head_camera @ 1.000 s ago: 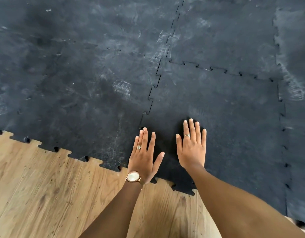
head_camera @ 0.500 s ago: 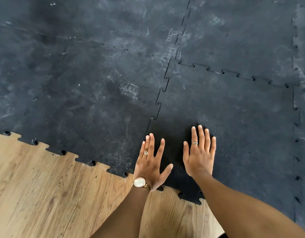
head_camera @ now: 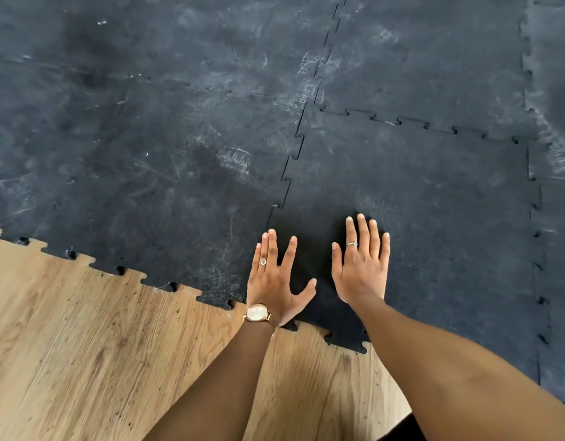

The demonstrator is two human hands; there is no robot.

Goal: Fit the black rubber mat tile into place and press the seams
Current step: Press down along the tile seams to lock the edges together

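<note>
A black rubber mat tile [head_camera: 418, 198] with jigsaw edges lies flat among other dusty black tiles. Its left seam [head_camera: 287, 173] runs up from my left hand, and its far seam [head_camera: 427, 125] shows small gaps between the teeth. My left hand [head_camera: 275, 278], with a watch and a ring, lies flat with fingers spread across the bottom of the left seam. My right hand [head_camera: 362, 265] rests palm down on the tile's near left part, fingers together. Neither hand holds anything.
Neighbouring mat tiles [head_camera: 154, 173] with chalky scuffs cover the floor to the left, far side and right. Bare wood-look flooring [head_camera: 84, 354] lies on the near side, along the toothed mat edge [head_camera: 166, 284]. The tile's right seam [head_camera: 534, 233] runs near the frame's right side.
Both hands stay flat on the mat near the left seam. The view has shifted slightly, and my left thumb has spread further out.
</note>
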